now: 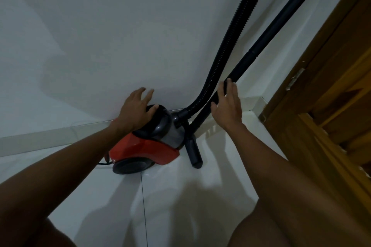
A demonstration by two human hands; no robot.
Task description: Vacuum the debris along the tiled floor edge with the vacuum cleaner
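White glossy floor tiles (pixel 170 196) fill the lower middle of the frame, meeting a plain white wall (pixel 120 26) that takes up the upper left; a pale skirting strip (pixel 50 136) runs along the join. A brown wooden door frame (pixel 331 96) stands at the right edge.

The vacuum cleaner (pixel 148 146) sits on the floor at centre, close against the skirting. The left hand (pixel 134 112) rests on its dark rounded top, fingers (pixel 149 94) spread and fairly straight, some lifted clear. The right hand (pixel 226 106) lies flat against the rigid black tube (pixel 267 32), fingers straight and together, thumb beside the tube, not curled round it.

The cleaner has a red body, a grey canister, a dark wheel, a ribbed black hose (pixel 232 32) rising to the upper right, and a thin cord (pixel 104 163) at its left
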